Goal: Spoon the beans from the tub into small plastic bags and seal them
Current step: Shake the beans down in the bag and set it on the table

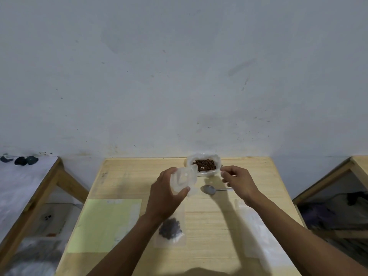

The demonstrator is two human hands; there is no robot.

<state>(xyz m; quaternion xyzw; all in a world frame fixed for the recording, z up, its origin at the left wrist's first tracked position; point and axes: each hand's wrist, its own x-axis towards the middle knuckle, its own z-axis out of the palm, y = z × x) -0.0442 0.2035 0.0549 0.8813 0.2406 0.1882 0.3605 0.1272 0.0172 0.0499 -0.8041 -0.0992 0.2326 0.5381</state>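
A white tub (205, 173) of brown beans (205, 165) stands at the far edge of the wooden table (219, 216). My left hand (165, 196) grips a small clear plastic bag (183, 181), held up in front of the tub with nothing in it. My right hand (237, 182) hovers to the right of the tub with fingers loosely curled and nothing in them. A metal spoon (209, 189) lies on the table between my hands. A filled bag of dark beans (171, 229) lies flat under my left forearm.
A pale green sheet (105, 224) covers the table's left part. A stack of clear bags (256, 232) lies under my right forearm. Wooden tables stand to the left (27, 176) and right (360, 166). A wall rises right behind the table.
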